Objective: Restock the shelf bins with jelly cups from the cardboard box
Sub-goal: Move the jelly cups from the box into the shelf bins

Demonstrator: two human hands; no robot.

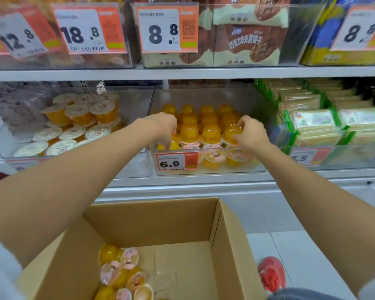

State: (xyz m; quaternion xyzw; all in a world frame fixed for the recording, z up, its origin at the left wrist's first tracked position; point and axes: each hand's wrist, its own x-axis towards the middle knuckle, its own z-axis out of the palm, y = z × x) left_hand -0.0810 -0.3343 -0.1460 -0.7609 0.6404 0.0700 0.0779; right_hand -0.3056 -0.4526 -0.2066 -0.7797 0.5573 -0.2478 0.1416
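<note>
Closest to you, the cardboard box [225, 245] stands open under your arms. A small heap of loose jelly cups [121, 273] lies in its near-left part, and a red shoe [271, 273] shows on the floor just to its right.

Past the box, both your arms reach into the middle clear bin [225, 167], the one with the 6.9 price tag [177, 161]. Your right hand [248, 133] has its fingers [239, 124] and thumb curled round the dome of the front-right cup [232, 131], holding it on the upper layer. Your left hand [162, 128] points bent fingers down onto the front-left cup [174, 144]. From this view you cannot tell whether they grip it or only steady it. Behind your hands the bin is packed with orange domes in several rows, resting on a lower layer of cups.

That stack is the likely trouble. A cup let go off-centre on the layer beneath could tip, knock its neighbours or roll over the low front wall. A wrist brushing the rows as you pull back could do the same.

To the left, the neighbouring bin [139, 118] holds similar orange cups with white lids, so a cup could easily go in the wrong bin. Green-wrapped packs [312, 126] sit to the right.
</note>
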